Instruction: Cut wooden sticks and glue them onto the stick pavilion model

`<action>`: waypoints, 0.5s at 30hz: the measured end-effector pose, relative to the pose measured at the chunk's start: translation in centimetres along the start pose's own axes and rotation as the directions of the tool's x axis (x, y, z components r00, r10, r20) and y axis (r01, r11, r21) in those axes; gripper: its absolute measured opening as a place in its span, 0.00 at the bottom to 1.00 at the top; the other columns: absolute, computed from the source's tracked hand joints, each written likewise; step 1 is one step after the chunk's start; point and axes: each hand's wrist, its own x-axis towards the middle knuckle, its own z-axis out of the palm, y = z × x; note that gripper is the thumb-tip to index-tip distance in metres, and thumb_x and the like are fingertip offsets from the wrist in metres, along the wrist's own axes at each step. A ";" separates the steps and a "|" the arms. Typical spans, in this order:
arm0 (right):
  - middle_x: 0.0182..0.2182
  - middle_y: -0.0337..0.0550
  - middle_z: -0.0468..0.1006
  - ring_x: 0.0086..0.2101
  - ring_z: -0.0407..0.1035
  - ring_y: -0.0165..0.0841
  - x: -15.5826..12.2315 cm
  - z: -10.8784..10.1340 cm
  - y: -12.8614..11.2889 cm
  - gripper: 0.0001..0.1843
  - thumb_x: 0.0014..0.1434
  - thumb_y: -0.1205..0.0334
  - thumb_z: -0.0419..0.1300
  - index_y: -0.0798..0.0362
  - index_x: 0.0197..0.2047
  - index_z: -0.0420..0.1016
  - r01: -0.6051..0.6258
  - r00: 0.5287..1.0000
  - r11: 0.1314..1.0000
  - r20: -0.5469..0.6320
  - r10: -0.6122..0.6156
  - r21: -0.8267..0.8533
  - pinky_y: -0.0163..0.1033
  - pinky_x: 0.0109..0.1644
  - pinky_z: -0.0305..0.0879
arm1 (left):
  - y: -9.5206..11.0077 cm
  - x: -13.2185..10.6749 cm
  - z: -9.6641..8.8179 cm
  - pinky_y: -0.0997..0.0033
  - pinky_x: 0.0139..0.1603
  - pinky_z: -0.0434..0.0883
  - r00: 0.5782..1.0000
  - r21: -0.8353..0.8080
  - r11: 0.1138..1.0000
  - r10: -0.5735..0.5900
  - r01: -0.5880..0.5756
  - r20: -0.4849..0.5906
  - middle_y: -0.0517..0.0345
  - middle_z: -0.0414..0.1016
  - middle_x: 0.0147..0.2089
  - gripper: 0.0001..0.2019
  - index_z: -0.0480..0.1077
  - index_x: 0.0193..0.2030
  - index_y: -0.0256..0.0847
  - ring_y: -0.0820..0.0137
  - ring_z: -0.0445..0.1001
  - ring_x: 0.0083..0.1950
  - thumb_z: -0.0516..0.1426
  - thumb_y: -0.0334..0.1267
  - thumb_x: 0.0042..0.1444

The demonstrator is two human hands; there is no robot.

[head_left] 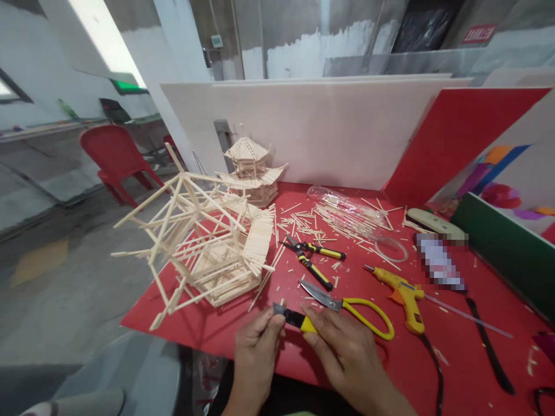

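Over the middle of the counter's [468,370] near edge, gripping a knife [295,318] by its yellow handle in the tightly curled right hand [347,341]. At the blade's end, pinching a stick [282,301] in the nearly closed left hand [255,341], with only a pale tip in sight. Just past the right hand, scissors [338,304]; nearer the right edge, a glue gun [403,292]. Beyond the scissors, 1 pair of pliers [300,250] with 2 handles spread. Toward the left corner, a large wooden frame [228,263]. Farther back, loose sticks [303,222] and a clear bag [347,205]. Near the far edge, a pagoda [255,178] before a white board [329,133].
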 end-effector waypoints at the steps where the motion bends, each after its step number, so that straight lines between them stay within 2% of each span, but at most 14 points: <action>1: 0.32 0.44 0.76 0.30 0.72 0.34 0.0 0.0 -0.1 0.19 0.69 0.60 0.53 0.51 0.60 0.68 0.013 1.000 1.000 -0.011 -0.013 -0.013 0.37 0.32 0.65 | 0.1 -0.1 -0.1 0.80 0.20 0.57 1.000 0.009 1.000 0.007 -0.007 0.001 0.65 0.63 0.20 0.19 0.78 0.26 0.36 0.78 0.57 0.21 0.69 0.53 0.43; 4: 0.31 0.45 0.76 0.30 0.71 0.36 0.2 0.0 -0.1 0.19 0.68 0.60 0.53 0.54 0.60 0.69 0.068 0.996 0.994 -0.050 -0.072 -0.084 0.39 0.32 0.64 | 0.3 -0.3 -0.1 0.81 0.19 0.54 0.999 0.017 0.999 0.034 -0.034 -0.003 0.67 0.58 0.17 0.21 0.72 0.21 0.36 0.80 0.54 0.19 0.68 0.53 0.45; 7: 0.31 0.46 0.76 0.30 0.72 0.36 0.3 0.2 0.1 0.18 0.68 0.60 0.54 0.55 0.58 0.70 0.087 0.993 0.988 -0.068 -0.096 -0.128 0.39 0.33 0.65 | 0.0 -0.2 0.1 0.81 0.19 0.54 1.000 -0.005 1.000 0.001 -0.001 -0.006 0.67 0.58 0.17 0.21 0.71 0.19 0.36 0.80 0.54 0.19 0.68 0.53 0.44; 9: 0.32 0.46 0.77 0.31 0.73 0.36 0.2 0.2 0.2 0.18 0.68 0.60 0.53 0.55 0.58 0.71 0.057 0.997 0.993 -0.053 -0.063 -0.101 0.39 0.34 0.66 | -0.3 0.1 0.2 0.80 0.20 0.57 0.999 -0.023 0.999 -0.034 0.034 0.000 0.65 0.63 0.19 0.20 0.74 0.22 0.36 0.79 0.57 0.20 0.68 0.53 0.44; 12: 0.34 0.45 0.78 0.32 0.74 0.34 0.0 0.3 0.2 0.19 0.69 0.59 0.52 0.52 0.60 0.70 -0.021 1.000 1.000 0.015 0.021 0.000 0.37 0.35 0.68 | -0.7 0.3 0.1 0.79 0.26 0.64 1.000 -0.032 0.999 -0.027 0.027 0.001 0.59 0.72 0.26 0.18 0.79 0.30 0.36 0.75 0.65 0.26 0.69 0.51 0.43; 15: 0.35 0.44 0.78 0.32 0.74 0.34 -0.2 0.4 0.1 0.19 0.69 0.59 0.52 0.51 0.60 0.70 -0.041 0.999 0.999 0.029 0.042 -0.005 0.37 0.35 0.68 | -0.5 0.3 0.0 0.79 0.24 0.62 0.999 -0.024 0.999 -0.032 0.033 0.008 0.61 0.69 0.24 0.18 0.79 0.30 0.36 0.76 0.62 0.24 0.69 0.51 0.43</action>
